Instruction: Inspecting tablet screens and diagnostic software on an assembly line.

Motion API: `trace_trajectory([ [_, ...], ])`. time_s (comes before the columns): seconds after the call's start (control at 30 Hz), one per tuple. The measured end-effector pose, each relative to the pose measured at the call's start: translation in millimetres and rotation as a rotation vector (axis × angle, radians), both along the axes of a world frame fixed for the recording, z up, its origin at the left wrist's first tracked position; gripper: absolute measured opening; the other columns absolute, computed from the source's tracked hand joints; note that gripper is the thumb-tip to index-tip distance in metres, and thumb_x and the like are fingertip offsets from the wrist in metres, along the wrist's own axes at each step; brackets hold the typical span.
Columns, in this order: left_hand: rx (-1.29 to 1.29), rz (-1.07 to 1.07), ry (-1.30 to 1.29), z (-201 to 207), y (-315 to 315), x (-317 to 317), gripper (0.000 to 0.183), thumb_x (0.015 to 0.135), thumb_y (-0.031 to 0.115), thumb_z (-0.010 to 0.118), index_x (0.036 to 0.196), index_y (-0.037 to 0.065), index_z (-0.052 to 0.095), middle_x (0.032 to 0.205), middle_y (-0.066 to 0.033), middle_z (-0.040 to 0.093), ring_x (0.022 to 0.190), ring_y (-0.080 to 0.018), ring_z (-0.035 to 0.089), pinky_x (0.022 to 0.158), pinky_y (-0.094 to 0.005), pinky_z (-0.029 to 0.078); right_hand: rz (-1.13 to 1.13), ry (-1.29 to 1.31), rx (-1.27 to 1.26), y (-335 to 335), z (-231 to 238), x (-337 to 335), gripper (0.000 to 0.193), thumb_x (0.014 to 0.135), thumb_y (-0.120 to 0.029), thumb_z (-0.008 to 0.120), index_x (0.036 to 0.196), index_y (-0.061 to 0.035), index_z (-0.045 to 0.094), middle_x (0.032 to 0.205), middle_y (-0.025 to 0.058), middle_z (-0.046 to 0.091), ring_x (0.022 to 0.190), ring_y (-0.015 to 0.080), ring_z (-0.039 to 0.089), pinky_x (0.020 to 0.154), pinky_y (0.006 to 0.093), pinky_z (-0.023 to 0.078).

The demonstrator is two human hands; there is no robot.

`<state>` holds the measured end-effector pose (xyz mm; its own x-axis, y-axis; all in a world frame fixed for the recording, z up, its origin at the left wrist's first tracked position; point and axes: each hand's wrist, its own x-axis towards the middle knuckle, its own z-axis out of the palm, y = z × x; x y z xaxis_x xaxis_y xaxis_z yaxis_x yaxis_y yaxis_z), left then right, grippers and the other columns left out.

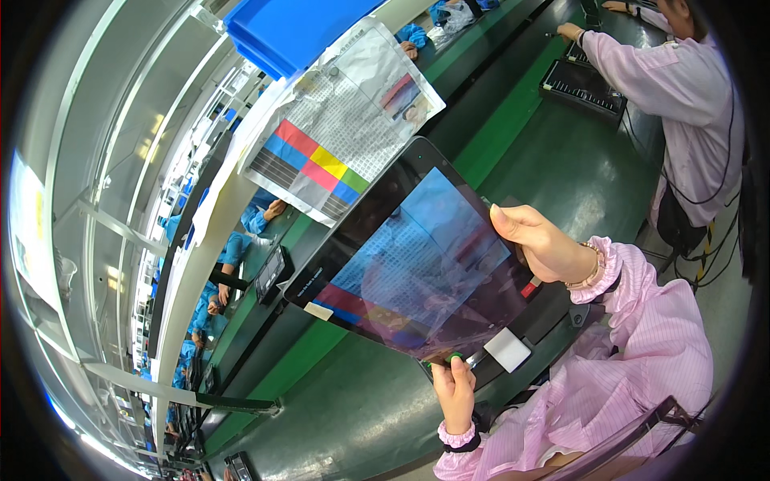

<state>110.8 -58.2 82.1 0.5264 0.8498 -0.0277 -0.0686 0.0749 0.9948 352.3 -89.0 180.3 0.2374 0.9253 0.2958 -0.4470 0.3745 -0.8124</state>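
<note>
A tablet (417, 256) with a black border is held up, tilted, between my two hands. Its glossy screen reflects a printed sheet with colour blocks. My right hand (545, 244) grips one short edge, thumb on the front and fingers hidden behind. At the lower corner my left hand (455, 393) pinches the rim beside a small green piece (455, 356). A beige tab (318, 311) sticks out at the tablet's left corner, and a red label (529, 289) shows near my right hand. Just past the lower edge is a white block (507, 349).
Beyond the tablet hang printed sheets (353, 104) and a blue bin (289, 32). The green workbench (337, 401) runs diagonally below. At upper right a co-worker in pink (674, 104) handles a black device (584, 88). Workers in blue (233, 248) sit across the line. Cables (706, 264) hang at right.
</note>
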Motion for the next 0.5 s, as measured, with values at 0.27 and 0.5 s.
trace_trajectory([
  [0.27,0.042,0.011,-0.003,-1.0,1.9,-4.6,0.031,0.097,0.014,0.047,0.124,0.004,0.036,0.07,0.0036,0.043,0.051,-0.0013,0.034,0.043,-0.0189,0.027,0.033,0.023,0.022,7.3,-3.7,-4.5,0.044,0.1,-0.033,0.039,0.121,0.0026,0.053,0.117,0.0049,0.057,0.108,0.0097,0.05,0.095,0.0263,0.038],
  [0.5,0.306,-0.053,0.361,-16.7,9.0,-8.0,0.039,0.092,0.017,0.056,0.124,-0.001,0.043,0.088,-0.0074,0.06,0.067,-0.0134,0.057,0.058,-0.0273,0.046,-0.043,0.039,-0.02,-3.1,-15.4,1.0,0.045,0.1,-0.033,0.04,0.128,0.0024,0.048,0.126,0.0075,0.054,0.115,0.0128,0.049,0.1,0.0287,0.037],
])
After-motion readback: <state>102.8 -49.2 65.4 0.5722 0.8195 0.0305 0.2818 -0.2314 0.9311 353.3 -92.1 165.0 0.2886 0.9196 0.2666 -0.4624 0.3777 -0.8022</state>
